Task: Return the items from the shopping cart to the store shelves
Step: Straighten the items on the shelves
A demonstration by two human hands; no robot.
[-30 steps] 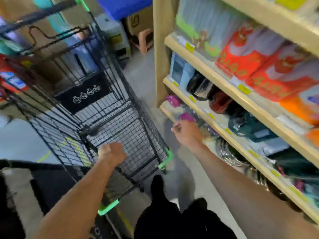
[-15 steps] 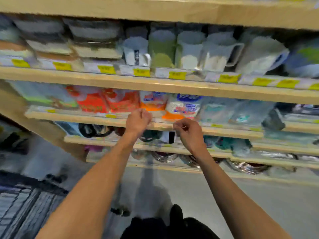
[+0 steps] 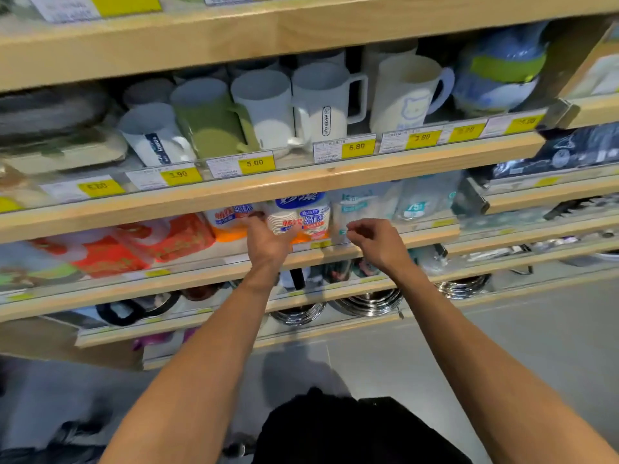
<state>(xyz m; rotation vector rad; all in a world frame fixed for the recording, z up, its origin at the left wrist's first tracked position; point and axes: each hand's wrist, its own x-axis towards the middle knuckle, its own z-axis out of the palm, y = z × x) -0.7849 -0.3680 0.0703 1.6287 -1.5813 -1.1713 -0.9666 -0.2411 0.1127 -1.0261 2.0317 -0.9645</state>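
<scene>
A pack of white paper cups (image 3: 301,214) with a blue and orange label stands on the middle wooden shelf (image 3: 335,254). My left hand (image 3: 268,244) reaches up from below, and its thumb and fingers wrap the pack's lower left side. My right hand (image 3: 376,241) hovers just to the right, in front of a clear pack of plastic cups (image 3: 363,202). Its fingers are loosely curled and hold nothing. The shopping cart is out of view, apart from a dark blurred shape at the lower left corner.
Mugs (image 3: 321,105) with yellow price tags (image 3: 356,147) fill the shelf above. Orange-red packs (image 3: 134,246) lie left of the cups. Steel bowls (image 3: 368,301) sit on the lower shelf. Grey floor (image 3: 502,336) lies below.
I turned from the cart to face the shelves. Both hands rose to the middle shelf, and my left hand closed around the paper cup pack.
</scene>
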